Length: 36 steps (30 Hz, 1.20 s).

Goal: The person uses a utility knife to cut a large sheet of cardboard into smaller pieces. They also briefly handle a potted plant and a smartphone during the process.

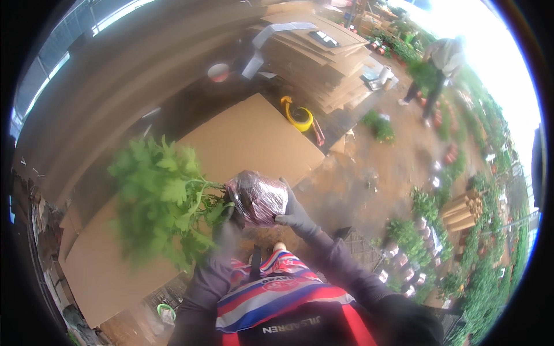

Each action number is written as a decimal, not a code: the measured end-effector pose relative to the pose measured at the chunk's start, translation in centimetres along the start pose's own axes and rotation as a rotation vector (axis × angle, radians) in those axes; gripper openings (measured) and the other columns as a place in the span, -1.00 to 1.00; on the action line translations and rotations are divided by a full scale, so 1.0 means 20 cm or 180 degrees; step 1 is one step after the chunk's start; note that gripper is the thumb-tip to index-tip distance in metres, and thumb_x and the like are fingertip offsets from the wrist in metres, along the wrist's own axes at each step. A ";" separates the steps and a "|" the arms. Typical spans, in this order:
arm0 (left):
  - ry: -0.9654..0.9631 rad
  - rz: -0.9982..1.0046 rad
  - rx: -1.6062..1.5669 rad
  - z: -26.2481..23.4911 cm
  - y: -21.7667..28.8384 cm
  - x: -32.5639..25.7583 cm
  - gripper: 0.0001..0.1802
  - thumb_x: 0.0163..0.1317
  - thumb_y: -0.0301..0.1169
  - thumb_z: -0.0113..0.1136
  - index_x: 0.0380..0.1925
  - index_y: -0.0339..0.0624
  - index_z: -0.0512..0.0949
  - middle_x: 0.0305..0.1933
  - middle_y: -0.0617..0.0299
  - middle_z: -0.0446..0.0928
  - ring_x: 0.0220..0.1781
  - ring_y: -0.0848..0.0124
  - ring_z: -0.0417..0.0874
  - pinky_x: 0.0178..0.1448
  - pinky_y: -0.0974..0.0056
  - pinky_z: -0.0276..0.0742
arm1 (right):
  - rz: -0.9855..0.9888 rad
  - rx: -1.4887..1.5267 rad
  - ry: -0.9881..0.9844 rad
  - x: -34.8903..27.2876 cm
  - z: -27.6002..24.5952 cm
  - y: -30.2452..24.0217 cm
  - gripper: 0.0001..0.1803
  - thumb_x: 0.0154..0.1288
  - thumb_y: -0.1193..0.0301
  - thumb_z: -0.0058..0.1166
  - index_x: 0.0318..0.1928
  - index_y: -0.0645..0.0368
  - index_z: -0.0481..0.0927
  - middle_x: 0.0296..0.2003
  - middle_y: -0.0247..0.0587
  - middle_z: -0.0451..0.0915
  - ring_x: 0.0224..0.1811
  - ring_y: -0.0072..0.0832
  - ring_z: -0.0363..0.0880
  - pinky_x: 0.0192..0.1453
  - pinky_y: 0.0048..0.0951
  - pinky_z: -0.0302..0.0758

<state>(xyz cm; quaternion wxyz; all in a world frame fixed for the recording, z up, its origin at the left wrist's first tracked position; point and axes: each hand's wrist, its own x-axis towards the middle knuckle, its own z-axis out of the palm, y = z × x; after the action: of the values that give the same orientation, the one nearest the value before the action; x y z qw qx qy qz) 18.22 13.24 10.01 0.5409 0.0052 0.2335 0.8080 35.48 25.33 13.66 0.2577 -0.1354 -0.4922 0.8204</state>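
A leafy green potted plant (167,199) lies tipped on its side in front of me, its leaves pointing left. Shiny clear wrap covers its dark pot (257,198), and the pot's bottom faces right. In a grey glove, my right hand (297,214) is closed round the right end of the pot, thumb below and fingers above. At the near left side, by the base of the stems, my left hand (229,224) grips the pot; leaves and blur partly hide its fingers. Beneath the plant lies a flat cardboard sheet (248,135).
A yellow tape dispenser (298,118) lies at the cardboard's far right corner. Beyond it stands a stack of flat cardboard (323,63). Dark crates (358,248) and wrapped plants (412,242) are at my right. Another person (441,63) stands among plants at the far right.
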 end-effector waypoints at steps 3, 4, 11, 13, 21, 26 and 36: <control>-0.0093 -0.0009 -0.0715 0.02 0.04 0.14 -0.52 0.45 -0.29 -0.03 0.29 -0.28 0.34 0.31 0.12 0.41 0.32 0.28 0.43 0.44 0.22 0.27 | 0.0143 -0.0439 -0.0133 0.23 -0.29 -0.03 0.27 -0.04 0.24 0.48 0.52 0.19 -0.17 0.45 -0.08 0.06 0.42 -0.24 0.18 0.42 -0.21 0.21; -0.0160 0.0000 -0.1019 0.02 0.05 0.18 -0.51 0.46 -0.27 -0.05 0.30 -0.28 0.33 0.32 0.12 0.40 0.33 0.27 0.41 0.44 0.21 0.26 | 0.0179 -0.0771 0.0014 0.32 -0.43 -0.07 0.20 -0.03 0.26 0.46 0.51 0.19 -0.08 0.43 -0.10 0.14 0.36 -0.27 0.29 0.33 -0.22 0.33; -0.0147 0.0720 -0.0547 0.11 -0.05 0.54 -0.46 0.51 -0.14 -0.15 0.36 -0.21 0.28 0.39 0.11 0.31 0.37 0.22 0.33 0.47 0.12 0.19 | 0.0024 -0.5635 0.0843 1.13 -1.48 -0.21 -0.52 0.15 0.30 0.23 0.13 -0.12 0.52 0.01 -0.13 0.59 -0.13 -0.09 0.65 -0.09 -0.11 0.60; -0.0950 -0.0124 -0.4199 0.12 -0.11 0.63 -0.42 0.47 -0.07 -0.10 0.36 -0.14 0.28 0.40 0.09 0.30 0.39 0.19 0.31 0.48 0.04 0.18 | 0.0169 -0.5878 0.0630 1.33 -1.64 -0.12 -0.55 0.12 0.23 0.26 0.07 -0.16 0.55 -0.01 -0.17 0.61 -0.17 -0.09 0.67 -0.13 -0.10 0.61; -0.0131 0.0730 -0.2991 0.11 -0.37 1.08 -0.38 0.37 -0.06 0.09 0.34 -0.07 0.32 0.41 0.07 0.30 0.40 0.13 0.32 0.47 -0.12 0.20 | 0.0274 -0.6195 -0.0158 1.77 -2.00 -0.17 -0.54 0.06 0.10 0.32 0.00 -0.11 0.61 -0.31 -0.15 0.68 -0.28 -0.13 0.68 -0.18 -0.12 0.59; 0.0491 0.1297 -0.1048 0.13 -0.52 1.32 -0.46 0.33 -0.09 0.15 0.26 -0.02 0.43 0.34 0.14 0.40 0.35 0.17 0.41 0.40 -0.09 0.33 | 0.1498 -0.1740 -0.0057 1.78 -1.90 -0.35 -0.26 0.19 0.06 0.26 0.31 0.06 0.33 0.01 0.02 0.59 -0.03 -0.15 0.66 0.00 -0.14 0.58; 0.0588 0.0685 -0.0966 0.20 -0.64 1.64 -0.38 0.23 -0.02 0.29 0.27 0.16 0.41 0.35 0.32 0.40 0.35 0.25 0.41 0.40 -0.05 0.36 | 0.0918 0.0077 -0.1159 1.47 -1.58 -0.12 0.12 0.14 0.03 0.29 0.50 0.31 -0.06 0.44 -0.06 0.14 0.47 -0.30 0.13 0.52 -0.27 0.02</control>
<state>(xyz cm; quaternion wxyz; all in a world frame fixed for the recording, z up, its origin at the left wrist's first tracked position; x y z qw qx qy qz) 16.83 47.33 0.66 0.4224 -0.1255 0.1557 0.8841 26.84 65.90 1.46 0.0463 -0.0511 -0.4963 0.8654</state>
